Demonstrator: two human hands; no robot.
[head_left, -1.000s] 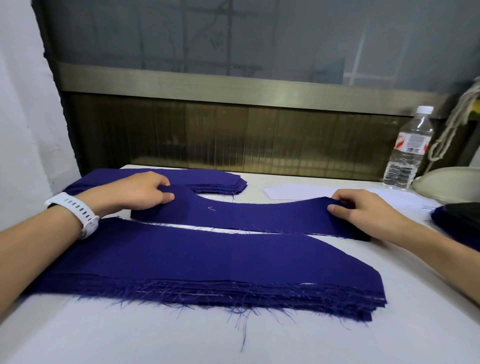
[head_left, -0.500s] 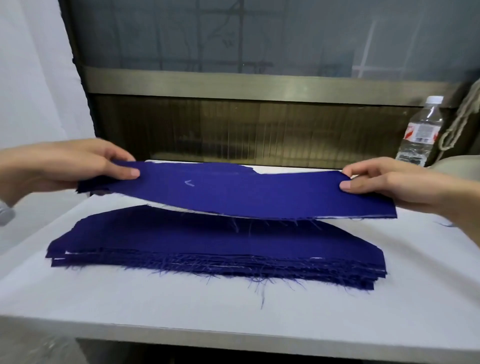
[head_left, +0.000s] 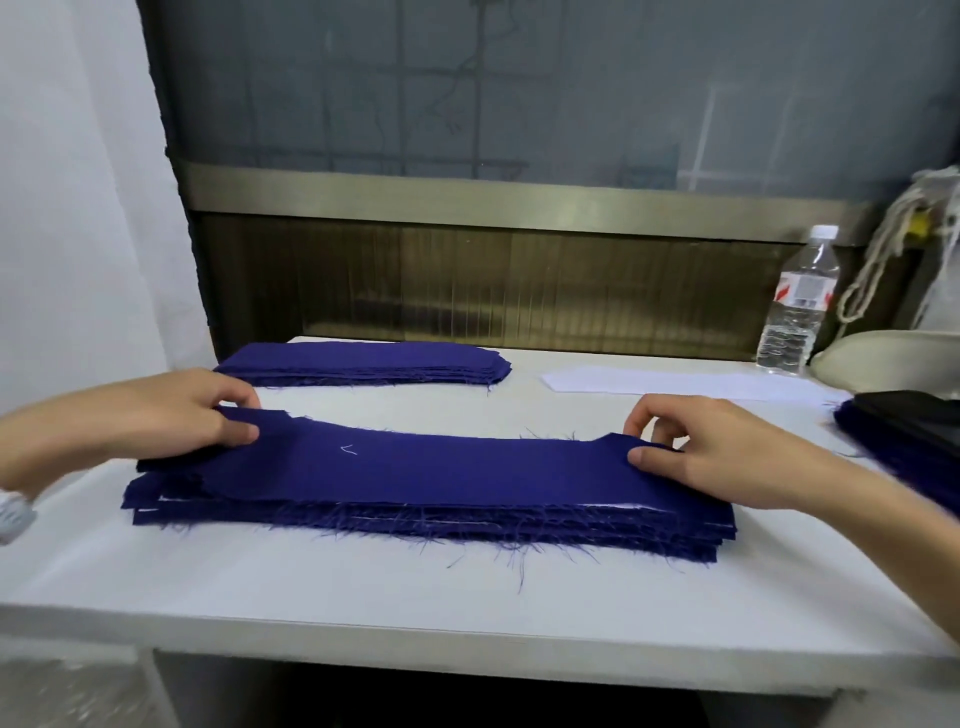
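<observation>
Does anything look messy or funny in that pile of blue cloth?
Yes. The near stack of dark blue cut fabric pieces has loose threads fraying from its front edge, and its layers sit unevenly at the left end. The left hand and right hand pinch the top blue fabric piece.

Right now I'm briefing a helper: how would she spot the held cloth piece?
On the white table, find the nearer blue cloth stack. The top piece lies on it, ends pinched by the left hand and right hand. It alone shows a white mark.
</observation>
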